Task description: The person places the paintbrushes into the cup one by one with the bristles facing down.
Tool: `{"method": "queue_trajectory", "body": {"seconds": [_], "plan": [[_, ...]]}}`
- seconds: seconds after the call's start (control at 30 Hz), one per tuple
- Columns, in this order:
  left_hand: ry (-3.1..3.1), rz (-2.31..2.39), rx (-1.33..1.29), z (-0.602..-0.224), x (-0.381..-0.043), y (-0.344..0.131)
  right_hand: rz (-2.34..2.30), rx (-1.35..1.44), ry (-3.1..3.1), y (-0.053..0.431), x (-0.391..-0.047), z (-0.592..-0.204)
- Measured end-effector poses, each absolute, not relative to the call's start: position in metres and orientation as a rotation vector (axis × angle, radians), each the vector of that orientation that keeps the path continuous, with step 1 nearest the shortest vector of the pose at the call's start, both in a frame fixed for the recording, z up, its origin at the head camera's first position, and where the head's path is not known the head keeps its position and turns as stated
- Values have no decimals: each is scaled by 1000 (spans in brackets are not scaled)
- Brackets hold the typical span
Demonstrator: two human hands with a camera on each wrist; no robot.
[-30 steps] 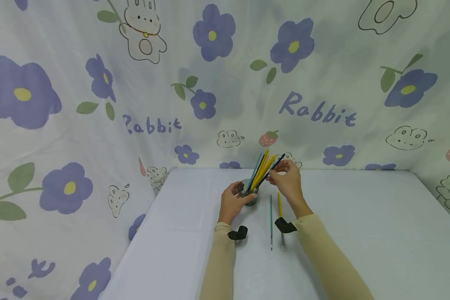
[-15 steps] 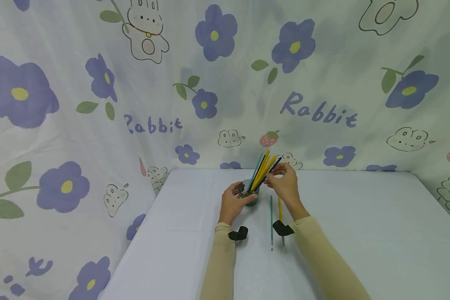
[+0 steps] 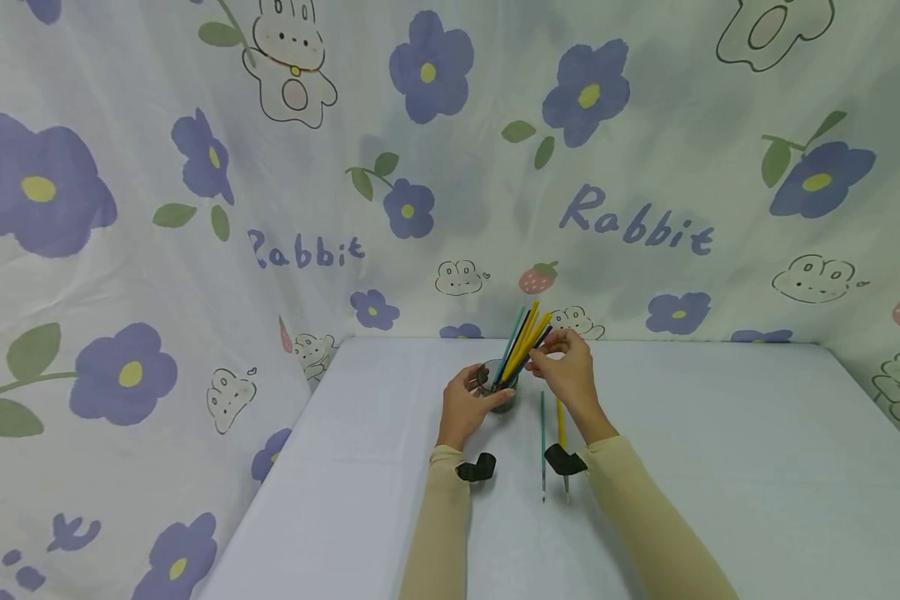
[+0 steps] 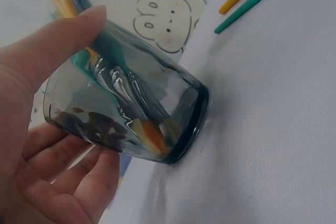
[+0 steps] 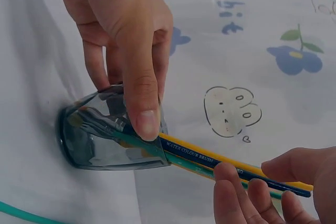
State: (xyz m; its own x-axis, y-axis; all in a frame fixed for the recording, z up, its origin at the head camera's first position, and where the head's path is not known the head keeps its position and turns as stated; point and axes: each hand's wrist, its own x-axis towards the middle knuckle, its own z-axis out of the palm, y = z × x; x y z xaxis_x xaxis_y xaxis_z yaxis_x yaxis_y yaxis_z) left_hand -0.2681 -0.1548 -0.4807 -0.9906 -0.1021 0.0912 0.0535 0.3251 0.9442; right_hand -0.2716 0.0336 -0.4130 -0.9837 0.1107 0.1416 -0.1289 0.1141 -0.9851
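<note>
My left hand (image 3: 463,408) grips a tinted clear glass (image 4: 173,74), thumb lying over its rim and fingers around its side. Several paintbrushes (image 3: 521,346) with yellow, teal and dark blue handles lean to the right in it, bristles down at the bottom. On the dark blue paintbrush (image 5: 191,153), printed "WATER COLOUR BRUSH", the thumb and fingers of my right hand (image 3: 573,371) pinch the upper handle. Its bristle end is inside the glass among the others.
A teal paintbrush (image 3: 543,433) and a yellow paintbrush (image 3: 560,421) lie side by side on the white table (image 3: 375,467), the yellow one partly behind the right wrist's black mount (image 3: 566,460). A flower-and-rabbit curtain (image 3: 487,183) hangs behind the table.
The right hand has moved down and slightly left, sinking the dark blue paintbrush deeper into the glass. The left hand and the glass stay where they were.
</note>
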Motion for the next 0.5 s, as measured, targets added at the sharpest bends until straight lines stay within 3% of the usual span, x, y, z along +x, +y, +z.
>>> {"method": "queue_trajectory", "body": {"seconds": [0.5], "plan": [[-2463, -1735, 68, -482, -271, -155, 2043, -33, -2098, 61, -269, -400]]}}
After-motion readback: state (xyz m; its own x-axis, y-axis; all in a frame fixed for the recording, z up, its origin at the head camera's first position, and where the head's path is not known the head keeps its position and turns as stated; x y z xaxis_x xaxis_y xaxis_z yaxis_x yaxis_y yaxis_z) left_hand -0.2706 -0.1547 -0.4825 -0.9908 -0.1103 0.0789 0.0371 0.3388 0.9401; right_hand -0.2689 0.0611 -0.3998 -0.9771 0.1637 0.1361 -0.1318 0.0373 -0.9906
